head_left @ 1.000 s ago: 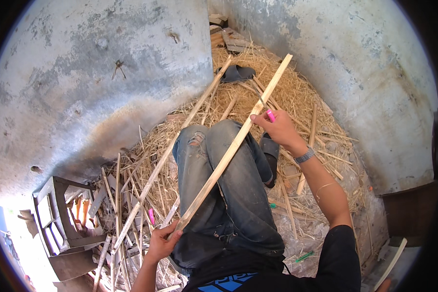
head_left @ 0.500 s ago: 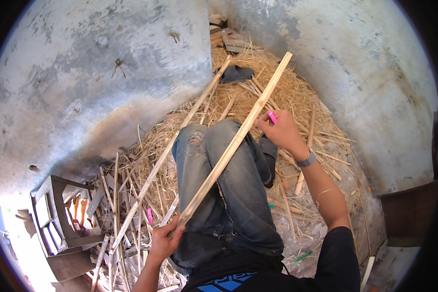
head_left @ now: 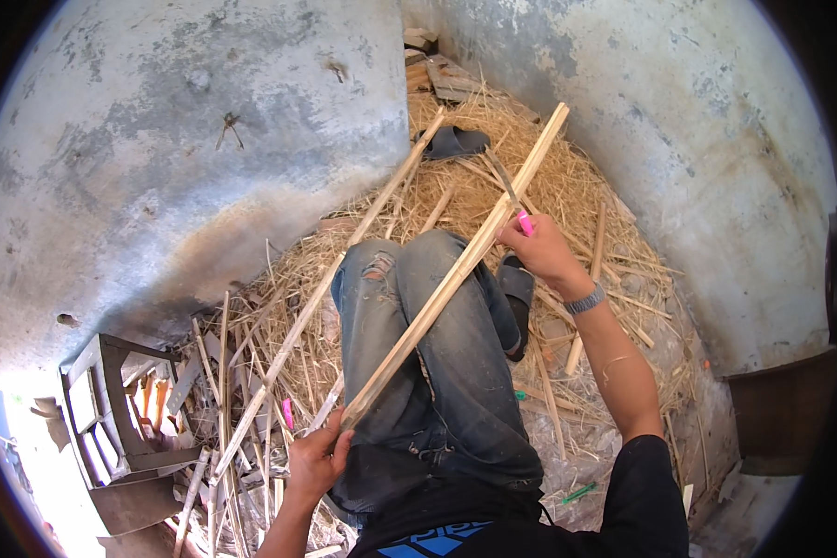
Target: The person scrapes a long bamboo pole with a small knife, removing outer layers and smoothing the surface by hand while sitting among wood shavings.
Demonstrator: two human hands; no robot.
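Long wooden strip [head_left: 437,302] slants over the thighs of the jeans [head_left: 465,372], near end low by the waist, far end past the knees above the straw [head_left: 558,181]. Left hand [head_left: 316,460] closed round the near end, thumb on top. Right hand [head_left: 542,249] closed round a knife [head_left: 526,223], pink handle in the fist, blade pointing up and away over the strip (cannot tell whether the edge bites or only hovers). Right fingertips sit just beside the strip's edge. A 2nd long stick [head_left: 302,321] slants past the left knee.

For good work, I judge: pin the near end firmly so the strip does not roll; set the blade at a low angle, along the grain; take thin, even passes; lighten pressure at knots; keep the right fingertips and both knees out of the blade's path.
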